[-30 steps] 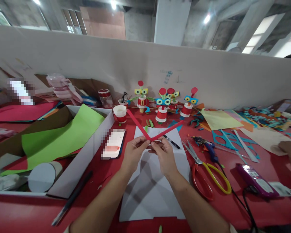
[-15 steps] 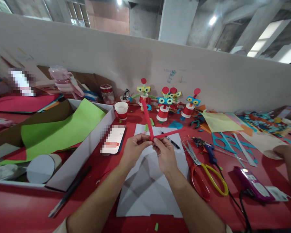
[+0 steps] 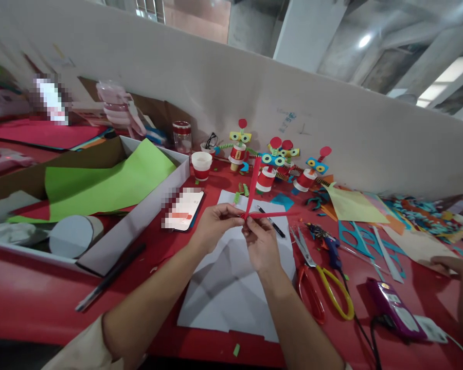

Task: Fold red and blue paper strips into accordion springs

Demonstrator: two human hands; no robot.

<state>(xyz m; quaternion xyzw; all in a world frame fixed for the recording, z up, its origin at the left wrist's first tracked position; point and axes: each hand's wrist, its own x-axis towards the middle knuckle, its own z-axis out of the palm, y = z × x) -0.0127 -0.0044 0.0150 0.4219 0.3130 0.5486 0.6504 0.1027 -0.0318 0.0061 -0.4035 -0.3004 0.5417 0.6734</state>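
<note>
Two red paper strips meet at an angle between my fingertips; one strip (image 3: 254,182) points up and the other (image 3: 278,214) out to the right. My left hand (image 3: 216,226) pinches the joined end from the left. From the right, my right hand (image 3: 261,240) pinches the same corner, its fingers bent beneath the sideways strip. Both hands are held above a white sheet of board (image 3: 231,293). A black pen (image 3: 275,227) lies on that board behind the right hand. Just what the fingertips cover at the joint is hidden.
Scissors (image 3: 310,264) and a blue glue gun (image 3: 334,252) lie to the right, near a purple device (image 3: 395,311). Paper-cup figures (image 3: 267,177) stand at the back. A phone (image 3: 183,210) and a white box (image 3: 135,221) are left. Another person's hand (image 3: 445,264) is far right.
The upright strip has swung from leaning left to leaning slightly right, folding over at the corner. Both hands keep their pinch. The camera view has tilted and shifted.
</note>
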